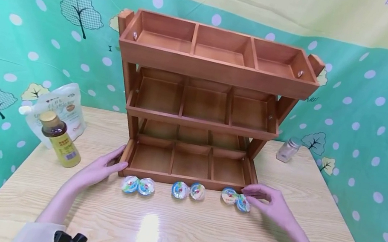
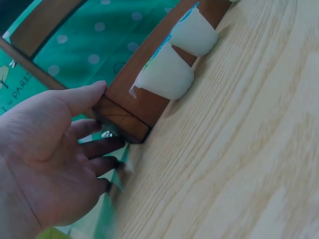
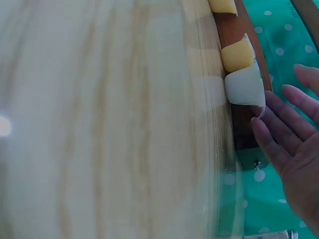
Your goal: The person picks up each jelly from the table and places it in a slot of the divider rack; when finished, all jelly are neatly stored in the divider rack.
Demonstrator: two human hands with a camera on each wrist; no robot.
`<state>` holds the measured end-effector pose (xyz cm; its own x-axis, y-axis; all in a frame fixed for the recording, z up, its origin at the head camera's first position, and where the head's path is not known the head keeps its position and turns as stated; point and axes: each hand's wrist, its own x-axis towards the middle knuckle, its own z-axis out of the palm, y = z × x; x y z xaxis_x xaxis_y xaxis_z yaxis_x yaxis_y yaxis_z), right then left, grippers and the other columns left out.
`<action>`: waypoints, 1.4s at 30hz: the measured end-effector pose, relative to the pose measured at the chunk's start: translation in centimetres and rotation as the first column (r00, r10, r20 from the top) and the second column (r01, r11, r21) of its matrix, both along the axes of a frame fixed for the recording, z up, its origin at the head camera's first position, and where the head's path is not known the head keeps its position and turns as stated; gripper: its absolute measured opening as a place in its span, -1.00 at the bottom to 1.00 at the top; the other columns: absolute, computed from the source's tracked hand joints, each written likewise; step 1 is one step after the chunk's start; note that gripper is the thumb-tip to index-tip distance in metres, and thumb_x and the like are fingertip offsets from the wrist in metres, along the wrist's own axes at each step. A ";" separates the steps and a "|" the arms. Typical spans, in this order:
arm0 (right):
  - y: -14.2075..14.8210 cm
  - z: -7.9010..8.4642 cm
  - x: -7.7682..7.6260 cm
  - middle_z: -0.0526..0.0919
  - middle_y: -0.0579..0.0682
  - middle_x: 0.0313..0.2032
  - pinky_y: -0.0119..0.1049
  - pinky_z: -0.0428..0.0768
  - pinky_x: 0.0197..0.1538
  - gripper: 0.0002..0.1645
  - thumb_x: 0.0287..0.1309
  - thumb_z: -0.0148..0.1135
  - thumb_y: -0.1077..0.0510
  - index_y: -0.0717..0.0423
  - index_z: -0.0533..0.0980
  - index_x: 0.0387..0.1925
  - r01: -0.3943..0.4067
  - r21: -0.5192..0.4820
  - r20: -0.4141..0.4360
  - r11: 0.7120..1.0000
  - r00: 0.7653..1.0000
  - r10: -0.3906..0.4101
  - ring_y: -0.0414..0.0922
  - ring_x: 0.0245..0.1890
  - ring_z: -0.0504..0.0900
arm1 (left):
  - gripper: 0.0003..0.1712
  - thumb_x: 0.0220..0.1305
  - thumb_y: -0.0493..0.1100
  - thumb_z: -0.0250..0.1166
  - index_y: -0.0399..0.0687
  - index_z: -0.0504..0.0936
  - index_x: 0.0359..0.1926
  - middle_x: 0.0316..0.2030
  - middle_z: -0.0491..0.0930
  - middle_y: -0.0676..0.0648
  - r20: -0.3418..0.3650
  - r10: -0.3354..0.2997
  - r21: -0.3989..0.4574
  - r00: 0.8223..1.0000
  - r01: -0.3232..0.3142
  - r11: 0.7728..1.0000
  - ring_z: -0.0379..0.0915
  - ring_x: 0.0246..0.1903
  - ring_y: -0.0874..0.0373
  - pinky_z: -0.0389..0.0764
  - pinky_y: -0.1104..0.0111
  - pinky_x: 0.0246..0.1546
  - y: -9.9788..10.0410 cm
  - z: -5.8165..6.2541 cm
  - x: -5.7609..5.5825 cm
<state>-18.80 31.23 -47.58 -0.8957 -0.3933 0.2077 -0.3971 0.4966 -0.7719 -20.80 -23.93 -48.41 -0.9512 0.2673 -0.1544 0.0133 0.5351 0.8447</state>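
A brown wooden three-tier shelf (image 1: 216, 71) stands on the table, each tier split into compartments. My left hand (image 1: 101, 169) is at the left front corner of its bottom tier. In the left wrist view, the thumb touches the corner's edge and the other fingers lie loosely beside the end. Three pairs of small foil-lidded cups line the shelf's front: a left pair (image 1: 138, 185), a middle pair (image 1: 188, 190) and a right pair (image 1: 236, 199). My right hand (image 1: 267, 201) has its fingers extended at the right front corner, fingertips by the rim of a white cup (image 3: 245, 85).
Left of the shelf, a yellow-labelled bottle (image 1: 63, 143) stands before a white spouted pouch (image 1: 63, 109). A small glass jar (image 1: 288, 150) sits to the right. Behind hangs a green dotted cloth (image 1: 365, 121). The wooden table (image 1: 189, 237) extends toward me.
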 end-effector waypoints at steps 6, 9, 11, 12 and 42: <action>0.0 0.2 0.1 0.80 -0.04 -0.01 -0.28 0.71 0.09 -0.62 0.26 0.44 0.08 0.00 0.67 0.10 -0.006 0.101 0.034 0.995 0.999 0.003 -0.31 -0.05 0.73 | -0.04 0.54 0.19 0.11 -0.11 -0.12 0.66 0.62 -0.09 -0.37 0.036 0.010 0.032 0.999 -0.012 0.999 -0.22 0.60 -0.41 -0.04 -0.30 0.55 -0.1 0.0 0.2; 0.0 0.3 0.2 0.79 -0.08 0.02 -0.23 0.71 0.11 -0.56 0.19 0.49 0.03 -0.04 0.67 0.11 -0.003 0.129 0.064 0.992 0.998 -0.006 -0.33 -0.04 0.71 | -0.05 0.54 0.18 0.12 0.01 -0.15 0.68 0.62 -0.06 -0.37 0.026 0.008 0.045 1.000 -0.009 0.999 -0.19 0.60 -0.41 -0.02 -0.32 0.54 -0.1 0.0 0.2; 0.0 0.3 0.2 0.78 -0.07 0.04 -0.23 0.71 0.12 -0.51 0.14 0.53 0.01 -0.05 0.66 0.12 -0.005 0.147 0.074 0.989 0.997 -0.005 -0.34 -0.03 0.71 | -0.06 0.54 0.16 0.14 0.10 -0.18 0.68 0.62 -0.05 -0.37 0.015 0.002 0.059 1.000 -0.003 0.998 -0.17 0.60 -0.41 -0.01 -0.34 0.53 -0.2 0.0 0.3; 0.1 0.3 0.2 0.78 -0.07 0.05 -0.23 0.71 0.11 -0.48 0.11 0.55 0.00 -0.05 0.66 0.12 -0.004 0.153 0.078 0.988 0.997 -0.008 -0.33 -0.04 0.71 | -0.06 0.53 0.15 0.14 0.13 -0.18 0.68 0.62 -0.04 -0.37 0.011 0.001 0.064 1.000 -0.002 0.998 -0.17 0.60 -0.41 0.00 -0.34 0.52 -0.2 0.0 0.3; 1.1 0.2 -0.3 0.79 -0.06 -0.03 -0.36 0.69 -0.06 -0.36 -0.01 0.63 -0.07 -0.02 0.66 0.14 -0.044 0.211 0.188 0.977 0.982 0.004 -0.32 -0.14 0.67 | -0.11 0.54 0.15 0.13 0.28 -0.15 0.67 0.65 -0.14 -0.30 0.036 -0.003 0.114 0.999 -0.001 0.993 -0.24 0.61 -0.41 -0.02 -0.34 0.53 -0.4 -0.4 0.2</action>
<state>-19.12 32.33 -47.34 -0.9003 -0.4320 -0.0524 -0.2704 0.6497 -0.7105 -20.56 -24.30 -48.76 -0.9451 0.2863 -0.1573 -0.0181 0.4350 0.9003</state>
